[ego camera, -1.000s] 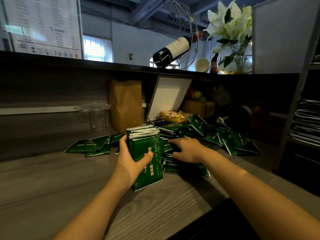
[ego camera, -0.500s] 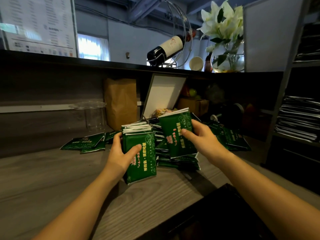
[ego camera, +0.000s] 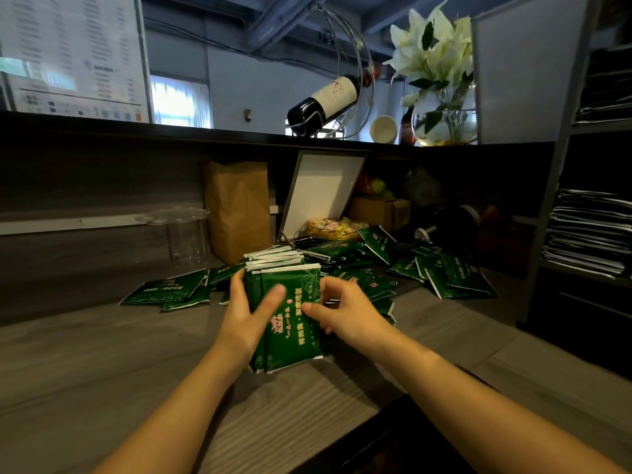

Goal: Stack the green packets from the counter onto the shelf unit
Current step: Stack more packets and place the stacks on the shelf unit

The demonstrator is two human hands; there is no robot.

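Note:
An upright stack of green packets (ego camera: pixel 290 323) stands on edge on the grey wooden counter (ego camera: pixel 102 364). My left hand (ego camera: pixel 246 316) grips the stack from its left side, thumb across the front packet. My right hand (ego camera: pixel 345 313) holds the stack's right edge, thumb on the front face. Behind and to the right lies a loose pile of green packets (ego camera: pixel 448 275), and a few more packets (ego camera: pixel 164 290) lie flat at the left. The shelf unit (ego camera: pixel 591 230) stands at the right, its shelves holding dark stacked packets.
A brown paper bag (ego camera: pixel 237 206), a clear plastic cup (ego camera: pixel 186 234) and an open white box lid (ego camera: pixel 321 189) stand at the counter's back. On the ledge above are a wine bottle in a wire holder (ego camera: pixel 325 97) and a vase of white lilies (ego camera: pixel 441 107).
My right hand brought the packets it had lifted from the pile over to the left hand's stack and now holds them against its front.

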